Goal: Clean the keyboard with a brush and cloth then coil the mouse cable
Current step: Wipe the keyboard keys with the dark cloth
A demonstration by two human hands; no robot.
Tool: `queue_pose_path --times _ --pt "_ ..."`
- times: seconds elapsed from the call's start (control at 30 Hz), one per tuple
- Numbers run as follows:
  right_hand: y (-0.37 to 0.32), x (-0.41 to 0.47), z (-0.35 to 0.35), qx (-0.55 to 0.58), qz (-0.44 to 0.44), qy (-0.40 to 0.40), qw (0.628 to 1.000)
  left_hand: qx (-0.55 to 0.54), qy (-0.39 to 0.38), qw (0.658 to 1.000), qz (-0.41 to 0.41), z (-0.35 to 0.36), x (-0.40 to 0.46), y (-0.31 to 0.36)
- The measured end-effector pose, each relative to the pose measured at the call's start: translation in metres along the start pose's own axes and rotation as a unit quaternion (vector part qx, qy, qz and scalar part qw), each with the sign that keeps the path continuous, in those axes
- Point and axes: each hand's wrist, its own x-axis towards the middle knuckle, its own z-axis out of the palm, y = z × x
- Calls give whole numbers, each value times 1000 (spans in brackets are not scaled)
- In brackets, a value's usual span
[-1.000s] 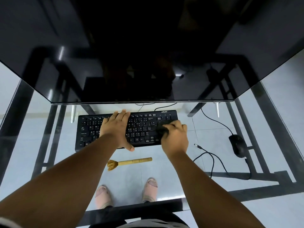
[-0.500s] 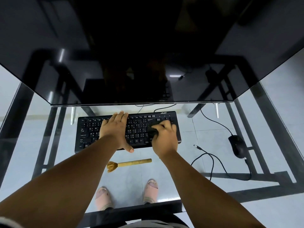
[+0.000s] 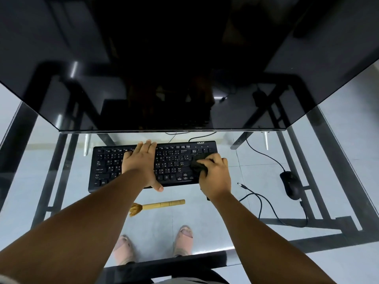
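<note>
One head-worn camera is looking steeply down, close over the glass desk [image 3: 256, 167] (single view, nothing shared), monitor [image 3: 184, 68] looming at twelve o'clock.

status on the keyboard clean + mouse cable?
Brushing looks finished: the brush lies on the glass desk. Wiping is in hand: the right hand presses a dark cloth on the keyboard while the left hand steadies it. Left: the mouse cable lies loose, uncoiled.
</note>
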Motion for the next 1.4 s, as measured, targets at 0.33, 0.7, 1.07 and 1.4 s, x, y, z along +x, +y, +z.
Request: queue_pose_path --times 0.33,0.7,1.07,1.4 --pt "4 32 -12 -54 -27 -22 998 -13 3 1000 -2 3 1 -1" --pt "-14 24 -1 -43 -6 -33 999 -18 6 1000 -2 5 1 -2" --pt "-21 24 5 -42 30 -17 999 -34 13 999 3 6 -1 -5" --pt "-46 25 16 -18 -72 -72 995 -40 19 999 5 6 -1 -7"
